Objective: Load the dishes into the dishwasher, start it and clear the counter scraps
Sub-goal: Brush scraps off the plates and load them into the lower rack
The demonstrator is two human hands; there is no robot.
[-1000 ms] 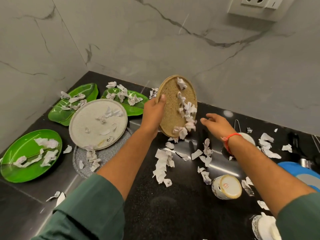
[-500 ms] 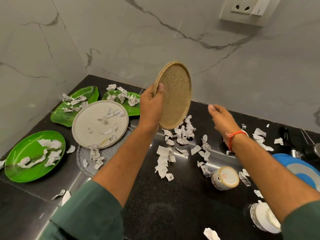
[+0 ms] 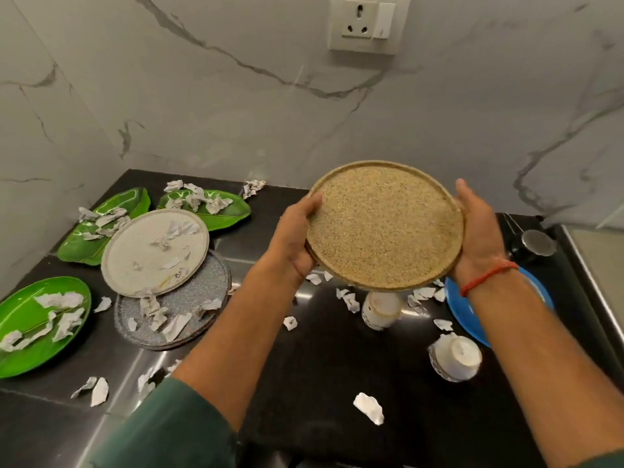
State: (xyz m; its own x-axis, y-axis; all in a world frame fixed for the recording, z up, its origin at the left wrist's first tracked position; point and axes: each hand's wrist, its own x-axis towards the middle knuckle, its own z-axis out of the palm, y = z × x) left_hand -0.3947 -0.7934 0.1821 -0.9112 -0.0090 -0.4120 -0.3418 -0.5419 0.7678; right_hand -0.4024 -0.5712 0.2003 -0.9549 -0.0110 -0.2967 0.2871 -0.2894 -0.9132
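Note:
A round tan speckled plate (image 3: 385, 228) is held above the black counter (image 3: 324, 373), its face turned toward me and bare of scraps. My left hand (image 3: 295, 236) grips its left rim with the thumb on top. My right hand (image 3: 476, 228) holds the right rim, fingers behind it. White paper scraps (image 3: 347, 298) lie on the counter beneath the plate. To the left a white plate (image 3: 153, 255) leans on a grey plate (image 3: 189, 312), both strewn with scraps.
Three green leaf-shaped plates (image 3: 30, 329) (image 3: 101, 228) (image 3: 216, 207) hold scraps at the left. Two white cups (image 3: 381, 309) (image 3: 456, 358) lie on the counter near a blue plate (image 3: 462, 309). A marble wall with a socket (image 3: 366, 23) stands behind.
The scraps slid off the tilted tan plate onto the counter. The plate then turned from upright to nearly level, and my right hand came up and took its right rim.

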